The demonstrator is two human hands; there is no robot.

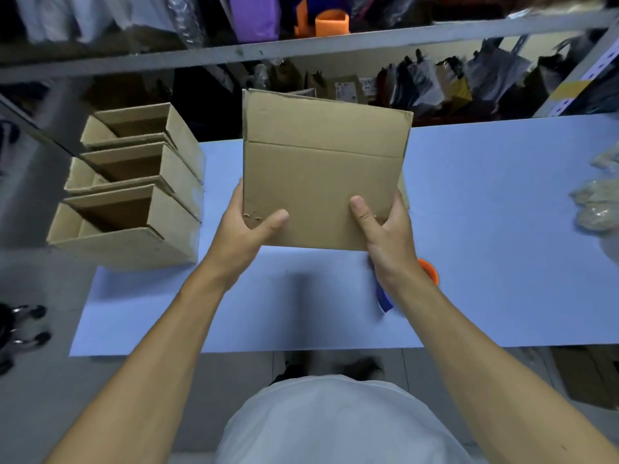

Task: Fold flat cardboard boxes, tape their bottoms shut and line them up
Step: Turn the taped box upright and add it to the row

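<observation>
Item 1: flat cardboard box, brown, unfolded, held above the middle of the tabletop with its broad face toward the camera. A crease runs across it below the upper flap; the lower left corner shows torn, ragged paper.

Item 2: left hand, gripping the flat box at its lower left edge, thumb laid across the front face, fingers hidden behind the cardboard.

Item 3: right hand, gripping the lower right edge likewise, thumb on the front face, fingers curled behind.

Item 4: three assembled boxes, open tops up, in a row at the left end of the tabletop, sides touching: far box, middle box, near box.

Item 5: tape dispenser, blue with an orange part, on the tabletop just beneath the right wrist, mostly hidden by it.

Item 6: pale lumpy objects at the right edge of the tabletop; kind cannot be told.

Item 7: shelving rack behind the tabletop, holding an orange container, purple material and assorted bagged goods, blurred.

Item 8: tabletop surface, light blue, matte.
</observation>
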